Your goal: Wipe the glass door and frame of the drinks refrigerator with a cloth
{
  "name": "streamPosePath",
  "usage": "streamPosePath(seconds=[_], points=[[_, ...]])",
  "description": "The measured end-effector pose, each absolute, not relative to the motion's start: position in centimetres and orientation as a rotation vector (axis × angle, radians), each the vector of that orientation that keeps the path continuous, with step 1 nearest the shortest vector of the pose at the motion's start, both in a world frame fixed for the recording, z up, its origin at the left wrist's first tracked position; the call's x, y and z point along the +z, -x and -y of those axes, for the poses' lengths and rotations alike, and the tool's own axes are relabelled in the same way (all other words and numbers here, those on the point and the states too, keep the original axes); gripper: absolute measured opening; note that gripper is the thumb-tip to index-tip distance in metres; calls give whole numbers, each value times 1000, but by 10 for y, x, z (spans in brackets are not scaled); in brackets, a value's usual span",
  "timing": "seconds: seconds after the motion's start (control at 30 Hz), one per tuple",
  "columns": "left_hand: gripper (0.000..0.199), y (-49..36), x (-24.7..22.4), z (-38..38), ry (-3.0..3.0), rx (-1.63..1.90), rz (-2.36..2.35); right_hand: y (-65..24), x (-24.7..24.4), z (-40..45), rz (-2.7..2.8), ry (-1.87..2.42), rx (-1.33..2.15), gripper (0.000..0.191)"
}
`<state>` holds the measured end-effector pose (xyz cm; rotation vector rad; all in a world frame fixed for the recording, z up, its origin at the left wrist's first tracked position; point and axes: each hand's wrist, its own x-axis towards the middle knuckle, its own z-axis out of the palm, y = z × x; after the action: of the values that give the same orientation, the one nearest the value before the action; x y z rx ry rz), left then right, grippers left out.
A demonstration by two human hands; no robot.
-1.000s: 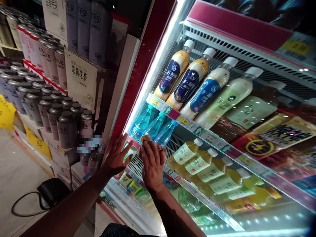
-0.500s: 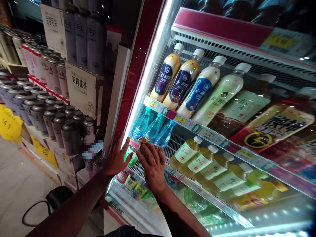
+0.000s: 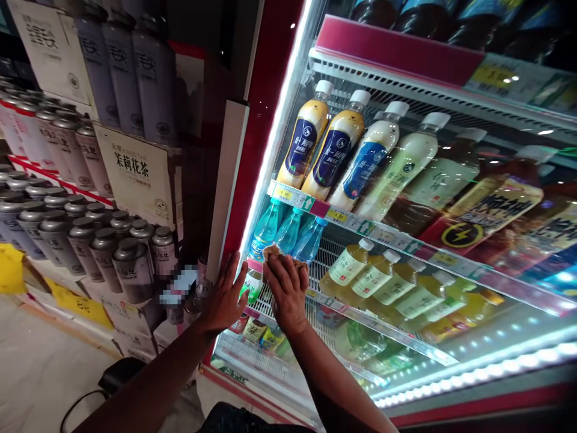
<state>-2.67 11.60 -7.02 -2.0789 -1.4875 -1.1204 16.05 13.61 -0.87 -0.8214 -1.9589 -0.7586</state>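
Observation:
My left hand lies with its fingers spread against the red and white frame at the left edge of a lit drinks cooler. It holds nothing. Just to its right, my right hand presses a crumpled brown cloth against the cooler's glass front, the fingers over the cloth. Blue bottles stand behind the glass just above that hand. Part of the cloth is hidden under the palm.
Rows of milk-tea bottles and pale green-labelled bottles fill the cooler shelves. At the left are metal canisters, a tea box and yellow price signs. A black object with a cord lies on the floor.
The view has shifted, so the canisters sit further left and lower. Both hands appear slightly further right in the picture; the right hand still keeps the cloth on the glass.

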Motion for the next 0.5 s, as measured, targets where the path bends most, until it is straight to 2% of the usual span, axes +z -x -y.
streamPosePath(seconds=[0.13, 0.37, 0.5], points=[[94, 24, -65, -113, 2073, -1247, 1476, -157, 7, -138, 1862, 890, -771, 45], [100, 25, -68, -117, 2107, -1154, 1492, -146, -20, -136, 1990, 871, -802, 44], [99, 22, -61, -113, 2111, -1222, 1487, -144, -8, -142, 1947, 886, -799, 51]])
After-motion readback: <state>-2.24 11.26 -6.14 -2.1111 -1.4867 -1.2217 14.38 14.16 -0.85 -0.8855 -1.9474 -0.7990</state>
